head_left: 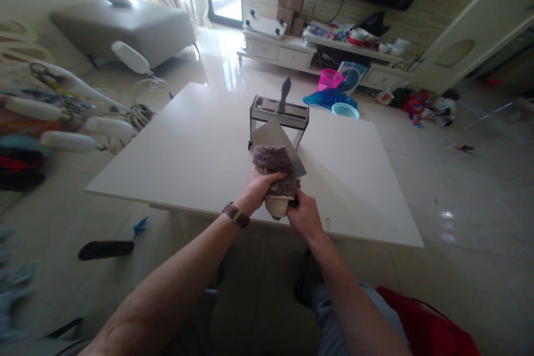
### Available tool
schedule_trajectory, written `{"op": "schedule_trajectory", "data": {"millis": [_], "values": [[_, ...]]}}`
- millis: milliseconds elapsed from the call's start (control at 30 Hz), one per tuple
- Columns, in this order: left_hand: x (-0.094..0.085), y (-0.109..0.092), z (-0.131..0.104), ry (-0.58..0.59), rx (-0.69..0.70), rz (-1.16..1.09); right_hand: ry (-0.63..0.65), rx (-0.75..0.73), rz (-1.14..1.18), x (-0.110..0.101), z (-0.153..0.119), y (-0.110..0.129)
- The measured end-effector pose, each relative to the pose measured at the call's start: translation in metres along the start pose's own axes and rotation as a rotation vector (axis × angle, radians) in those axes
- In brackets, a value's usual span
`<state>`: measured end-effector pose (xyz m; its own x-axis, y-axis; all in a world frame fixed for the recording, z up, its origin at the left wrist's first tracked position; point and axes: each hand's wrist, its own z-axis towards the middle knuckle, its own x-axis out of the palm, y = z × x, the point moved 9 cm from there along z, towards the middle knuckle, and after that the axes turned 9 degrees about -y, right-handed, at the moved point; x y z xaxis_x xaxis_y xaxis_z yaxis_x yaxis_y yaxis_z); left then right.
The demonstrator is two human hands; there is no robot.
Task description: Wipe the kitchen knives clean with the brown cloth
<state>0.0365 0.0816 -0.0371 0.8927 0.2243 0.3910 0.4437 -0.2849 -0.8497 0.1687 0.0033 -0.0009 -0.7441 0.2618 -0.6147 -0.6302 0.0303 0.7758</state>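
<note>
My left hand (259, 189) is wrapped round a fuzzy brown cloth (271, 157), its thumb lying across the top. The cloth is folded against a flat grey metal blade (297, 164), which sticks out beyond it on the far side. My right hand (305, 212) is closed at the near right end of the blade, on a dark part mostly hidden by the fingers, probably its handle. Just beyond the blade, a metal rack (280, 111) stands on the white table (200, 150), with a dark-handled tool (285, 92) upright in its slot.
Long white-ended lamp arms (131, 57) reach toward the table's left side. Past the far edge, a blue bag (325, 98), a light blue basket (345, 110) and a pink basket (329, 79) sit on the floor. A red bag (429, 325) lies at the lower right.
</note>
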Motion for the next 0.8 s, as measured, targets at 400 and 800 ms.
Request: {"op": "schedule_trajectory", "data": {"millis": [400, 800], "values": [[-0.042, -0.058, 0.025, -0.141, 0.1, -0.193, 0.095, -0.073, -0.065, 0.017, -0.012, 0.006], [-0.02, -0.049, 0.012, -0.033, 0.024, -0.164, 0.012, -0.039, -0.012, 0.024, -0.01, 0.006]]}}
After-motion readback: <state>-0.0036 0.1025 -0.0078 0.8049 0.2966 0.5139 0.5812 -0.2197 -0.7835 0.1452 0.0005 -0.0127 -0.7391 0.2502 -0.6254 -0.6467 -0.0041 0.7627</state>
